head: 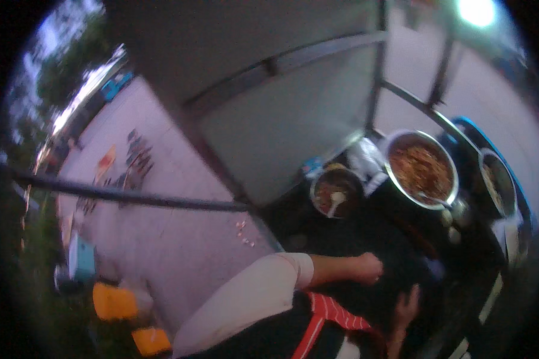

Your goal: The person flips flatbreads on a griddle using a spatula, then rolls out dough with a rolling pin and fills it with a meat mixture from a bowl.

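My left hand (371,268) is curled into a fist over the dark counter (341,244). Whether anything is inside it cannot be made out. My right hand (406,307) hovers lower and to the right with its fingers extended, and nothing shows in it. Beyond the hands stands a large steel pot (452,177) of reddish-brown food, a metal spoon (433,199) resting in it. To its left is a smaller dark pot (316,208) with a pale ladle (337,201) in reddish contents. Neither hand touches these pots.
A crumpled silvery bag (366,161) sits between the pots. At right, another bowl (508,179) holds pale food beside a blue-rimmed tray (478,128). A metal frame bar (152,197) crosses the left. Orange stools (113,301) and a light-blue box (81,258) stand on the pavement.
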`<state>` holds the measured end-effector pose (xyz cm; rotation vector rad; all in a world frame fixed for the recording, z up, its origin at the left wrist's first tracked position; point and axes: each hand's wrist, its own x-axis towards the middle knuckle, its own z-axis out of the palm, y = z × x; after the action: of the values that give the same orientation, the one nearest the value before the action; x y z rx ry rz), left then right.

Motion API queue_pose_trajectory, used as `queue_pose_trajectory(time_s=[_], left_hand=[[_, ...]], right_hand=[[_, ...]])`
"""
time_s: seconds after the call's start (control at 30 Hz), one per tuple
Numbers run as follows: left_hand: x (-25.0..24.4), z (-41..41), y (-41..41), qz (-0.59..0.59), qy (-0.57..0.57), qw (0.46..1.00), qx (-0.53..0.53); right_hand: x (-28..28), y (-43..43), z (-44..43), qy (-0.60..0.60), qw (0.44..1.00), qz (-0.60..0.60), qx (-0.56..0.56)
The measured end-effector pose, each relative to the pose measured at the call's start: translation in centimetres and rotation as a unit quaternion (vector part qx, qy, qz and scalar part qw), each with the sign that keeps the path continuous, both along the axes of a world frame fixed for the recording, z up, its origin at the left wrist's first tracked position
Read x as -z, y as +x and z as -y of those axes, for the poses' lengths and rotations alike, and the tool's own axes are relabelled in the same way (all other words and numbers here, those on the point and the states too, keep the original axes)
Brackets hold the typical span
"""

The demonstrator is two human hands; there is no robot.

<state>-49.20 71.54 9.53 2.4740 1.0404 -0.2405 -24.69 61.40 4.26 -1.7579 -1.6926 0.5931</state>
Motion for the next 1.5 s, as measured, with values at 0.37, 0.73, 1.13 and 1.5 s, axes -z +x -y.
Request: queue_pose_trajectory(time_s=[0.37,0.73,1.13,1.5], left_hand=[[-2.3,4.6,-15.4,0.435,-0.157,0.77,-0.44],[-2.3,7.7,-23.5,0.475,-0.254,0.638,-0.55],[-0.6,4.4,-8.7,0.474,-0.428,0.667,-0.383],[1.3,3.5,-4.9,0.109,-0.191,0.975,-0.035]], right_hand=[[9.8,-14.4,-7.8,0.039,0.965,0.226,-0.128],[6.0,-19.0,-4.0,-0.018,0.929,0.311,-0.201],[3.6,-11.6,-1.1,-0.046,0.973,0.217,-0.061],[-1.7,-14.3,2.7,-0.156,0.983,0.033,-0.094]])
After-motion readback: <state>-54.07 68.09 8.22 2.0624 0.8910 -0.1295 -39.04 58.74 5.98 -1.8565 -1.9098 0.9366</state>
